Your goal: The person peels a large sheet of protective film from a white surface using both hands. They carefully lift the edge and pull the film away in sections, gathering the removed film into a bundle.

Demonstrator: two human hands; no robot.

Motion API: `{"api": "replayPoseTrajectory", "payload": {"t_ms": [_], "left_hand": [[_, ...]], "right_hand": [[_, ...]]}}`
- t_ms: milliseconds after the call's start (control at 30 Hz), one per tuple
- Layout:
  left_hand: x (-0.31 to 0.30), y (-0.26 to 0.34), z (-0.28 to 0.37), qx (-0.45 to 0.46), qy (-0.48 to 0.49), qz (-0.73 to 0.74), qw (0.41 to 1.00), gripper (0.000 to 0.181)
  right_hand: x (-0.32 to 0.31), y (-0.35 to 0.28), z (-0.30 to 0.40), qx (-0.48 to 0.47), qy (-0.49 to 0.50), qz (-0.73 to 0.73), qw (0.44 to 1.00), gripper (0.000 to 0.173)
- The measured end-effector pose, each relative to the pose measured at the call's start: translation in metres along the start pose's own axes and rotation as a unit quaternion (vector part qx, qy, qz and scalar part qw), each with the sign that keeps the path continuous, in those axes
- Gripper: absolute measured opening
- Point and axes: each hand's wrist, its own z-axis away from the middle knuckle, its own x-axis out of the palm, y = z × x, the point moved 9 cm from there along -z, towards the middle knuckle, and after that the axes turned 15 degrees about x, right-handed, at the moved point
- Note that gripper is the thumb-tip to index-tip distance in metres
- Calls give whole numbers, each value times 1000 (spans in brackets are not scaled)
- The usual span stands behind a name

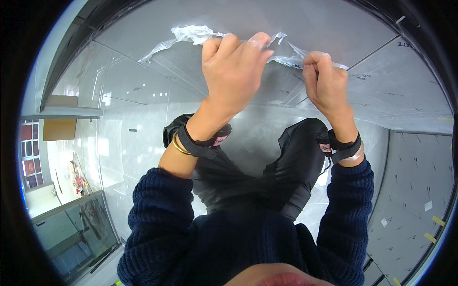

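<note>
A torn strip of clear protective film point(195, 34) hangs loose and crumpled along a grey glossy panel point(250, 14) in front of me. My left hand point(232, 69) has its fingers curled on the film near the middle, thumb close to the index finger. To its right, my right hand point(325, 78) is closed around another part of the same film point(288, 60), which stretches between both hands. The film inside my fists is hidden. More film bearing printed marks covers the panel face point(372, 80) at the right.
My bent knees in black trousers point(304, 139) are close below the hands. A film-covered grey panel point(415, 171) with yellow tape tabs point(438, 221) stands at the right. Glossy floor tiles point(139, 143) spread leftward. At lower left is a framed glass pane point(75, 232); beyond it, a window point(30, 153).
</note>
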Motion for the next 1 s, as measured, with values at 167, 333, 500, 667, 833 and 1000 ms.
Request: {"api": "replayPoseTrajectory", "payload": {"t_ms": [167,333,500,667,833,1000], "left_hand": [[3,-5,-2,23,35,-1,999,10],[1,-12,1,15,-2,101,995,11],[0,-18,1,22,-23,152,988,11],[-3,-21,5,20,-63,214,975,12],[-8,-18,4,19,-14,162,986,16],[0,-2,1,39,-9,66,997,21]], "right_hand": [[-4,-9,-6,-22,48,-8,999,19],[-5,-22,-12,-21,78,73,994,30],[2,-41,-13,-107,88,199,970,37],[-1,-45,-11,-176,166,92,966,29],[1,-36,-11,-180,75,50,980,25],[-3,-32,-16,-158,-28,-55,985,24]]}}
